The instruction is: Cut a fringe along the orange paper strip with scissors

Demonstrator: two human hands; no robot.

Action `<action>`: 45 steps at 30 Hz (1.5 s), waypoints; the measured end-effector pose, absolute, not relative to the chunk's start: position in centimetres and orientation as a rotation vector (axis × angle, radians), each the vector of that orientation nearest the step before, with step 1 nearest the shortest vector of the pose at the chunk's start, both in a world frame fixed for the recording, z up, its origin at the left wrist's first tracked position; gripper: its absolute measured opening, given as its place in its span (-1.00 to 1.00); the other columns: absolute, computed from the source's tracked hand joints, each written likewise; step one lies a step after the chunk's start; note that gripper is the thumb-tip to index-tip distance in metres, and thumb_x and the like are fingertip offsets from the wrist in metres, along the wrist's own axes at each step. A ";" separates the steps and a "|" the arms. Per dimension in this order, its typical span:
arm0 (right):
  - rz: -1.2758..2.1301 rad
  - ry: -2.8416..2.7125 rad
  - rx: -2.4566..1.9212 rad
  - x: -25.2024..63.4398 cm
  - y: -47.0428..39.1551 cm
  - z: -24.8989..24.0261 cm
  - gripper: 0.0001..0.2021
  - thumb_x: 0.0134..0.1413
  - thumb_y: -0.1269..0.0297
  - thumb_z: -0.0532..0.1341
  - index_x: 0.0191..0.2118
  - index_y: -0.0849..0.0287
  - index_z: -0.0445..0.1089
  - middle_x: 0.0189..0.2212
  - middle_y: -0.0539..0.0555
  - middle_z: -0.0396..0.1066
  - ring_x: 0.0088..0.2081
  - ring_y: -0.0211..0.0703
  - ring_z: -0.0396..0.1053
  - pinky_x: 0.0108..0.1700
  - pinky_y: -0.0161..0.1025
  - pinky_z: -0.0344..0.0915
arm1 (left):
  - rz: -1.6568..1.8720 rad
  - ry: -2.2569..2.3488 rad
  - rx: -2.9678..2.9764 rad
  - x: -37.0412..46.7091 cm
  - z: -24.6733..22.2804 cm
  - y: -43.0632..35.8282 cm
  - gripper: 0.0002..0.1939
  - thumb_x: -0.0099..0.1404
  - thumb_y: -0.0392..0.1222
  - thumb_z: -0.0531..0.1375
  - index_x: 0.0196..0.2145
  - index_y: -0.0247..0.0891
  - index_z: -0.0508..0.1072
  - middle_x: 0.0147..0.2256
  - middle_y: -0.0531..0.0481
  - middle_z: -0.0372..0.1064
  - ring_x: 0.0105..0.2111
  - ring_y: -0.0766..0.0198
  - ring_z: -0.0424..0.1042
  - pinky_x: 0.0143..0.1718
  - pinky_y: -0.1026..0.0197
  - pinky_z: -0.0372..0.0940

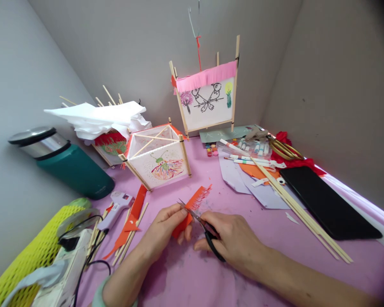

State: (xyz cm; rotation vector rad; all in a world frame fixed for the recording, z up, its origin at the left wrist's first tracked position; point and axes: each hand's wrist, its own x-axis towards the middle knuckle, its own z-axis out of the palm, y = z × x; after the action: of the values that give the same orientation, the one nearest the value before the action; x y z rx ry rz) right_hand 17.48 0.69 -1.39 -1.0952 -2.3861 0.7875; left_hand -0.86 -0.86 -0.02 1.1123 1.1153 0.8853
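My left hand (169, 224) pinches a strip of orange-red paper (196, 198) whose far end is cut into a fine fringe. In my right hand (233, 236) is a pair of black-handled scissors (210, 238), with thumb and fingers in the loops. The scissor blades lie across the paper, close to my left fingertips. Just beyond my hands stands a paper lantern (166, 166) on a stick frame, with a colourful insect drawn on its front. Left of my left hand lies more orange-red paper (135, 215) beside thin wooden sticks.
A finished-looking lantern (211, 102) with pink fringe hangs at the back. On the left are a teal bottle (73, 166), a glue gun (117, 209) and a power strip (56, 273) with cables. Wooden sticks (301, 209), a black phone (329, 200) and markers (252, 161) lie on the right.
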 end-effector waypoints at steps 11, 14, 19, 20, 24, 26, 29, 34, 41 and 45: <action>0.728 -2.360 -1.095 17.7 1.0 -1.6 -0.69 0.00 -0.03 0.23 -0.39 0.12 0.24 -0.48 -0.07 0.35 -0.49 -0.27 0.24 -0.44 -0.36 0.02 | 0.932 1.153 1.135 -1.0 0.2 -0.7 -0.79 0.26 -0.10 0.13 -0.41 -0.32 0.37 -0.50 0.01 0.43 -0.59 0.37 0.32 -0.45 0.29 0.20; 0.729 -2.369 -1.091 17.7 0.9 -1.5 -0.70 0.00 -0.02 0.23 -0.36 0.12 0.26 -0.48 -0.07 0.34 -0.49 -0.27 0.23 -0.44 -0.36 0.03 | 0.994 1.163 1.143 -1.1 0.3 -0.6 -0.80 0.26 -0.12 0.11 -0.41 -0.31 0.36 -0.52 0.03 0.41 -0.61 0.39 0.29 -0.48 0.30 0.17; 0.734 -2.373 -1.102 17.7 0.9 -1.5 -0.70 0.02 -0.03 0.20 -0.35 0.12 0.27 -0.46 -0.04 0.35 -0.49 -0.28 0.23 -0.44 -0.36 0.04 | 1.035 1.196 1.140 -1.1 0.4 -0.5 -0.82 0.24 -0.13 0.13 -0.42 -0.30 0.33 -0.54 0.04 0.40 -0.60 0.38 0.28 -0.49 0.32 0.15; 0.733 -2.376 -1.102 17.7 0.9 -1.6 -0.69 0.02 -0.04 0.20 -0.35 0.12 0.27 -0.46 -0.05 0.35 -0.48 -0.28 0.23 -0.44 -0.36 0.04 | 1.039 1.197 1.141 -1.0 0.4 -0.6 -0.82 0.24 -0.13 0.13 -0.43 -0.30 0.33 -0.55 0.05 0.40 -0.60 0.38 0.28 -0.49 0.32 0.15; 0.735 -2.378 -1.105 17.6 0.9 -1.5 -0.68 0.01 -0.06 0.21 -0.33 0.12 0.28 -0.46 -0.05 0.34 -0.48 -0.27 0.24 -0.43 -0.36 0.04 | 1.041 1.208 1.161 -0.9 0.4 -0.6 -0.80 0.24 -0.11 0.13 -0.45 -0.30 0.34 -0.56 0.05 0.40 -0.62 0.40 0.25 -0.51 0.33 0.13; 0.743 -2.378 -1.106 17.5 0.9 -1.4 -0.68 0.01 -0.05 0.21 -0.33 0.12 0.28 -0.46 -0.05 0.35 -0.47 -0.27 0.24 -0.43 -0.36 0.04 | 1.034 1.213 1.169 -0.8 0.4 -0.6 -0.80 0.23 -0.11 0.13 -0.45 -0.30 0.34 -0.56 0.04 0.40 -0.61 0.39 0.26 -0.51 0.33 0.13; 0.746 -2.378 -1.104 17.5 0.9 -1.4 -0.69 0.01 -0.04 0.23 -0.34 0.11 0.28 -0.46 -0.06 0.35 -0.47 -0.27 0.25 -0.43 -0.36 0.03 | 1.029 1.206 1.176 -0.8 0.4 -0.6 -0.79 0.23 -0.10 0.13 -0.45 -0.29 0.34 -0.56 0.04 0.40 -0.61 0.39 0.26 -0.51 0.33 0.13; 0.722 -2.367 -1.093 17.5 0.8 -1.8 -0.69 -0.02 -0.02 0.26 -0.36 0.12 0.27 -0.46 -0.07 0.37 -0.47 -0.27 0.26 -0.44 -0.36 0.01 | 1.023 1.183 1.169 -0.8 0.4 -0.6 -0.80 0.24 -0.10 0.12 -0.44 -0.29 0.32 -0.55 0.04 0.40 -0.61 0.39 0.26 -0.51 0.32 0.13; 0.739 -2.390 -1.099 17.5 0.9 -1.8 -0.72 0.05 0.01 0.22 -0.37 0.12 0.28 -0.48 -0.08 0.38 -0.49 -0.28 0.28 -0.46 -0.36 0.01 | 1.003 1.179 1.154 -0.8 0.3 -0.6 -0.78 0.26 -0.09 0.11 -0.44 -0.29 0.32 -0.53 0.03 0.40 -0.60 0.39 0.25 -0.49 0.31 0.14; 0.719 -2.392 -1.090 17.6 0.9 -1.8 -0.72 0.05 0.02 0.22 -0.41 0.13 0.26 -0.50 -0.09 0.37 -0.50 -0.29 0.27 -0.46 -0.36 0.02 | 1.003 1.168 1.154 -0.9 0.2 -0.5 -0.77 0.25 -0.08 0.11 -0.46 -0.29 0.31 -0.54 0.03 0.39 -0.60 0.37 0.26 -0.48 0.30 0.15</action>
State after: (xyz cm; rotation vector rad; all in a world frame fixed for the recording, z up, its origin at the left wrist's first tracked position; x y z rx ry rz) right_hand 17.55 0.87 -1.83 -1.0896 -2.3923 0.7192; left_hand -0.89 -0.54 0.21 1.1537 1.1676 1.0030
